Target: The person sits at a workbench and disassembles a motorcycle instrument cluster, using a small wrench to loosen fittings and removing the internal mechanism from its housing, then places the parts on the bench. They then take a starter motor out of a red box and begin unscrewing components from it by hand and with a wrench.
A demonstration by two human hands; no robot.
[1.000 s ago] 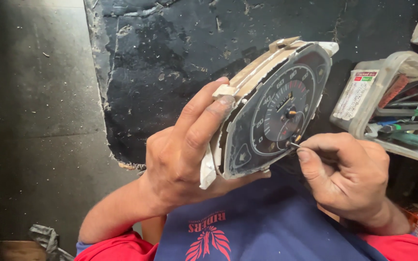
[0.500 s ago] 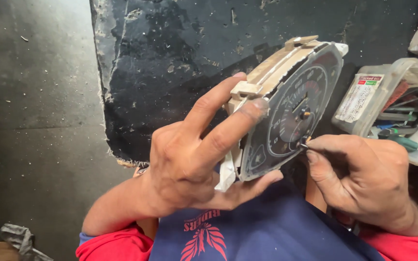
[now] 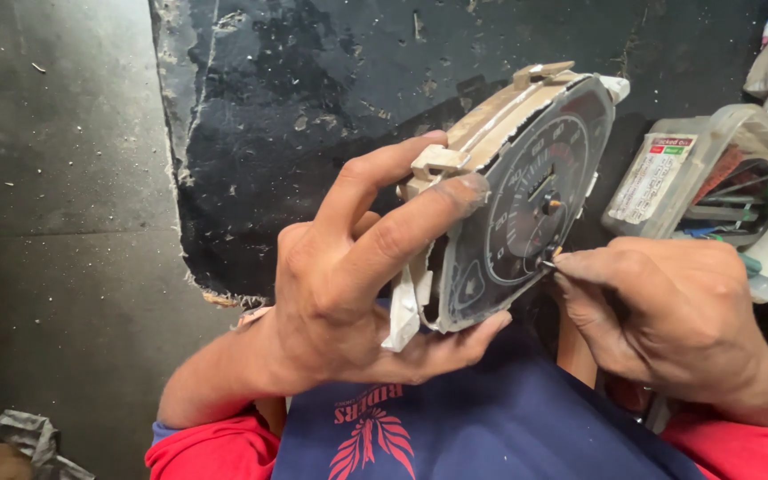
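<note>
Head view: my left hand (image 3: 348, 276) is clamped around the speedometer cluster (image 3: 517, 196) at frame centre, fingers over its top edge, thumb under the bottom, dial tilted toward my right. My right hand (image 3: 668, 320), lower right, pinches a thin metal tool (image 3: 548, 263), tip touching the dial's lower edge. Clear plastic box of tools (image 3: 722, 196) sits at the right edge, on the dark mat (image 3: 313, 107).

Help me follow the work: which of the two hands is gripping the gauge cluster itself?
The left hand: its fingers wrap the gauge cluster by the edge. The right hand only pinches a thin tool at the dial face.
</note>
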